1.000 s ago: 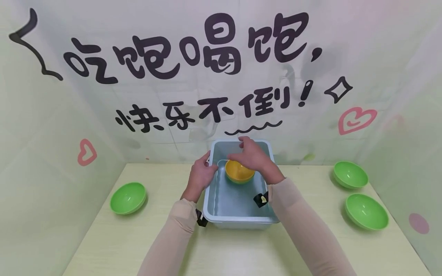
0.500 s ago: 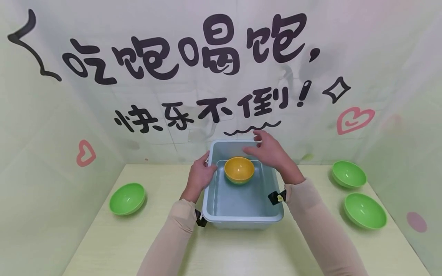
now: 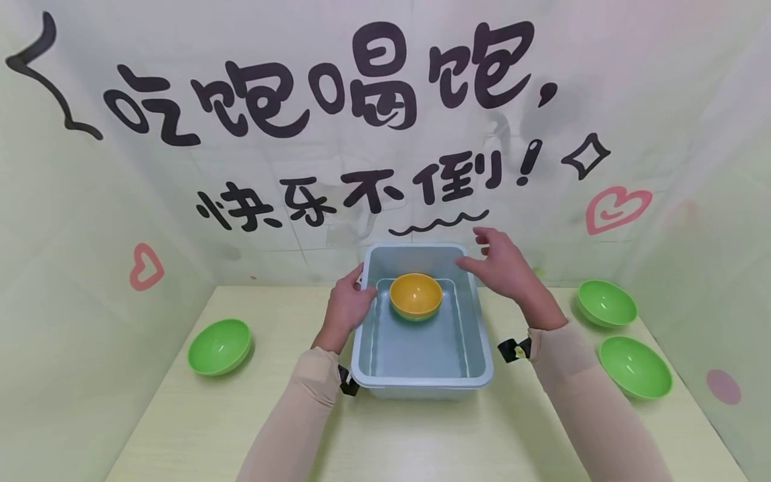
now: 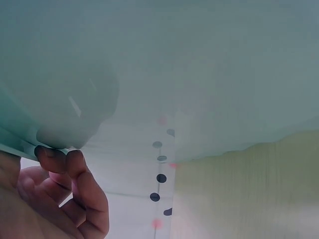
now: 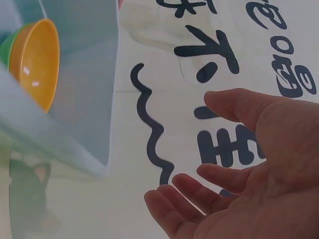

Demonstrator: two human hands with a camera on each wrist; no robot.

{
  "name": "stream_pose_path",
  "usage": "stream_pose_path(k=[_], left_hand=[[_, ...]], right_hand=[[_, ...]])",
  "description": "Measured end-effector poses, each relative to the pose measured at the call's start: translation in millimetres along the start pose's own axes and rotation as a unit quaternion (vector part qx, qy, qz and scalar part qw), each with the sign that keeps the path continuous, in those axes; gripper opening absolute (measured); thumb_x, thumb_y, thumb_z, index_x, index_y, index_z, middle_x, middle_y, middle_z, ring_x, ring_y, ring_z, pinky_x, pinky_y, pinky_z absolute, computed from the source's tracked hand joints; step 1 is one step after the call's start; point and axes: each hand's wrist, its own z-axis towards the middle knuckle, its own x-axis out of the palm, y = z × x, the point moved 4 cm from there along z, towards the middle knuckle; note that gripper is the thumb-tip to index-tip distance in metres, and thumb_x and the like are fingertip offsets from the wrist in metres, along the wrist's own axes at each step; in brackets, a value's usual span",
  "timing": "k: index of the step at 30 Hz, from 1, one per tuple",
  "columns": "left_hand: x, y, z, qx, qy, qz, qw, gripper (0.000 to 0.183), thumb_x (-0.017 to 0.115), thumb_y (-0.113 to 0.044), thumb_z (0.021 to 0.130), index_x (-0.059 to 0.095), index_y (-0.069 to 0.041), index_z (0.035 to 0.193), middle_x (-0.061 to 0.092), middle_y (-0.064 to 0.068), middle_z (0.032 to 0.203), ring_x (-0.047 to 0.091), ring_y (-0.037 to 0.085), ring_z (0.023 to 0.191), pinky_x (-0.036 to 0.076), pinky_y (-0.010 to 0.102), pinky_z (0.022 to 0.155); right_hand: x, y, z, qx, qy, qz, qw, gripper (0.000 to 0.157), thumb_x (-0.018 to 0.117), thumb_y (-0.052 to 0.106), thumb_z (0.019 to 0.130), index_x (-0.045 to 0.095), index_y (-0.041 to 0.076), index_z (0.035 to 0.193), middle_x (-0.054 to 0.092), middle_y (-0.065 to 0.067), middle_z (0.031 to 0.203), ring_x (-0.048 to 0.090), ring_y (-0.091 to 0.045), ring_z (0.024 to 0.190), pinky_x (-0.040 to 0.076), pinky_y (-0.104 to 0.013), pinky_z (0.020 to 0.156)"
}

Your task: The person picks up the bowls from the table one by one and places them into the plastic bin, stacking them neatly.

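A light blue plastic bin (image 3: 421, 383) stands on the table. Inside it, toward the back, a yellow bowl (image 3: 415, 294) sits nested in a green bowl (image 5: 6, 49), of which only an edge shows. My left hand (image 3: 348, 306) grips the bin's left rim, thumb over the inside and fingers curled under the outside, as the left wrist view shows. Off the bin's back right corner, my right hand (image 3: 502, 264) is in the air with its fingers spread and holds nothing.
One green bowl (image 3: 219, 347) is on the left of the table (image 3: 277, 395). Two more stand on the right, a rear green bowl (image 3: 607, 303) and a front green bowl (image 3: 635, 367). A printed curtain (image 3: 337, 40) closes off the back and sides.
My right hand has moved away from the yellow bowl, up and to the right past the bin's rim. The nested bowls stay in the bin, and my left hand keeps its grip.
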Motion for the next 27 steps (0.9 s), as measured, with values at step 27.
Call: stream_pose_path(k=[27], left_hand=[[0.8,2.9,3.2,0.000,0.006,0.002,1.0000,0.067,0.058,-0.024,0.093,0.040,-0.020,0.158,0.052,0.006,0.081,0.054,0.021,0.070,0.048,0.025,0.059]], right_hand=[[-63.0,-63,-34,0.065,-0.056,-0.056,0.995,0.087,0.061,0.040,0.098,0.020,-0.009,0.158,0.028,-0.036,0.159,0.033,-0.057,0.141,0.035,-0.067,0.113]])
